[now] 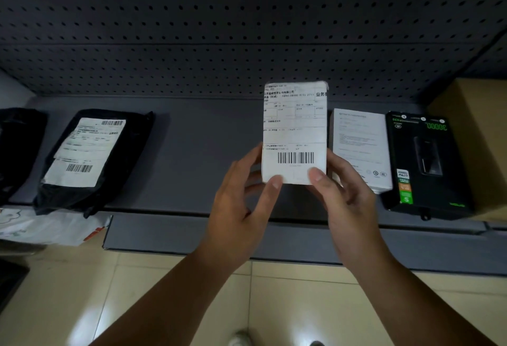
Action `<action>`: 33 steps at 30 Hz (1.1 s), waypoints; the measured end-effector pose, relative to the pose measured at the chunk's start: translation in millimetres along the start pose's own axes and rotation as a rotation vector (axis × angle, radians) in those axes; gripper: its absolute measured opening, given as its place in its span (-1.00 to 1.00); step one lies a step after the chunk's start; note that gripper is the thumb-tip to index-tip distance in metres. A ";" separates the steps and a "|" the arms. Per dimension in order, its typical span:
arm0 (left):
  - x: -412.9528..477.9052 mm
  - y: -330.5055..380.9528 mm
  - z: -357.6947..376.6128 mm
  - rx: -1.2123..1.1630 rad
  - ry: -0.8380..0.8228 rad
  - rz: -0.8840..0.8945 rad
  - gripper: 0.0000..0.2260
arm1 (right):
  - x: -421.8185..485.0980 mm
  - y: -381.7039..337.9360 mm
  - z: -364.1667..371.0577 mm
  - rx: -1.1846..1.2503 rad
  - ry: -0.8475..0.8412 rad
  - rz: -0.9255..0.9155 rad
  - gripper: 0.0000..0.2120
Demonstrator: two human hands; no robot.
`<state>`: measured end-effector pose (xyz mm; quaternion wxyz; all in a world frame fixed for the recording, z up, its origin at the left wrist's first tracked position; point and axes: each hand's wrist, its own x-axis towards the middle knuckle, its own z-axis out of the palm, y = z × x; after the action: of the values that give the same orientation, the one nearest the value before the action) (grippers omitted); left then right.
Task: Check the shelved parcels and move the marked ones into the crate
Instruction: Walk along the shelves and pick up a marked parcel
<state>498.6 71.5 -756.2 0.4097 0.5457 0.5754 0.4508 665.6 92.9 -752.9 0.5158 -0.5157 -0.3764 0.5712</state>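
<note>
Parcel [295, 131] upright above shelf [192, 153]; left hand [241, 197], right hand [343, 195] pinching its lower corners

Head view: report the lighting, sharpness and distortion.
Head view: dim overall, the grey perforated back panel darkest, its hole rows bowed by the wide-angle lens; glare spots on the beige tiled floor; small print on the white labelled parcel is soft, its barcode clear.

Grey shelf [203, 137] bears black mailer [96, 159], white box [359, 140], black box [422, 164] and cardboard carton [478, 131].
</note>
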 end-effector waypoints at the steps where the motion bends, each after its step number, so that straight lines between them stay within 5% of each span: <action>1: -0.7 0.3 0.4 -0.002 0.002 0.006 -0.53 | -0.2 0.4 -1.6 -0.004 -0.005 -0.005 -0.44; 5: -4.8 1.7 0.1 0.016 0.017 0.041 -0.55 | -3.0 -1.4 -3.7 -0.053 -0.024 -0.025 -0.49; 9: -1.6 -1.0 -10.5 0.168 0.084 -0.032 -0.51 | 5.9 -1.5 9.4 -0.325 -0.097 0.018 -0.73; 15: 9.2 -15.8 -27.1 0.321 0.103 -0.122 -0.51 | 20.4 9.2 32.3 -0.588 -0.150 0.044 -0.65; 23: 25.5 -1.8 -28.8 0.099 0.183 -0.409 -0.78 | 18.7 -3.9 20.4 -0.679 -0.137 0.057 -0.67; 27: -0.4 26.0 -15.5 0.339 0.373 -0.070 -0.75 | 14.3 -17.6 -17.8 -0.840 0.001 -0.140 -0.69; 30: -20.5 43.7 29.4 0.382 0.230 0.142 -0.75 | 12.0 -28.1 -58.1 -1.031 0.032 -0.179 -0.67; 33: -16.7 44.5 86.4 0.464 0.080 0.062 -0.63 | 13.7 -40.2 -97.6 -1.245 -0.026 -0.131 -0.54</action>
<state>594.5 61.0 -735.8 0.2364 0.6244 0.6623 0.3400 770.0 103.8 -735.0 0.1481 -0.6885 -0.6756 0.2183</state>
